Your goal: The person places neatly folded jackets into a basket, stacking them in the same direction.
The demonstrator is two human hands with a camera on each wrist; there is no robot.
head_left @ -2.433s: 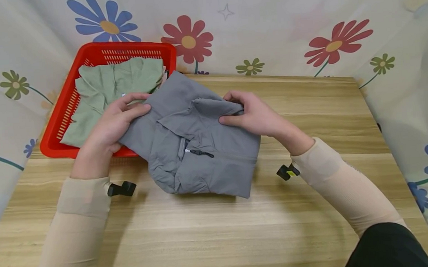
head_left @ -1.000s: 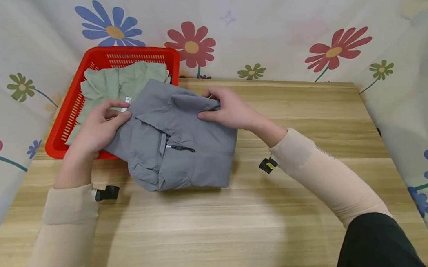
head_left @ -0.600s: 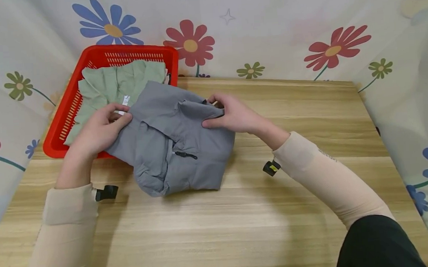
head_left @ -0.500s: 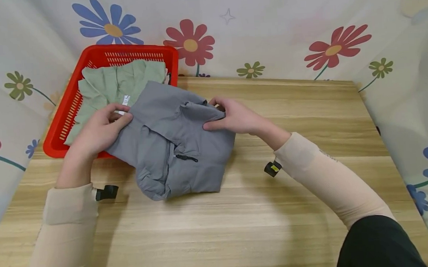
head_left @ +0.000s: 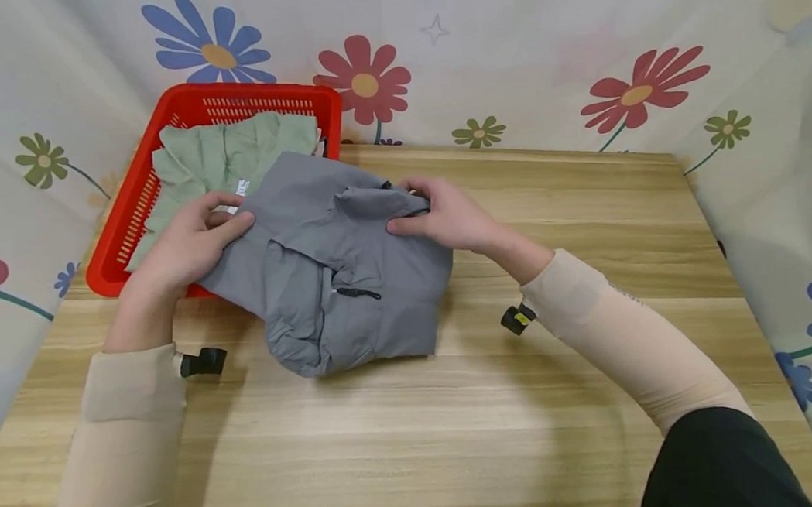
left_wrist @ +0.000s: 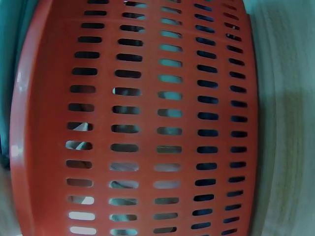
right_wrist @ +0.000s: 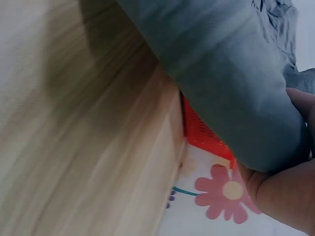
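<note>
A folded grey jacket with a black zip pull is held up over the table, its left part above the basket's near right corner. My left hand pinches its left edge between thumb and fingers. At the upper right edge, my right hand grips the cloth with the thumb on top. In the right wrist view, fingers curl round a smooth fold of the jacket. A red slotted basket holds a folded light green garment with a white tag.
The basket's slotted wall fills most of the left wrist view. Beneath everything lies a wood-grain table. A flower-printed cloth hangs behind and at the sides. Each wrist carries a small black mount.
Over the span both hands have shifted the jacket left and slightly down, partly over the basket. In the last half second it has barely moved; its lower right corner has swung slightly right.
</note>
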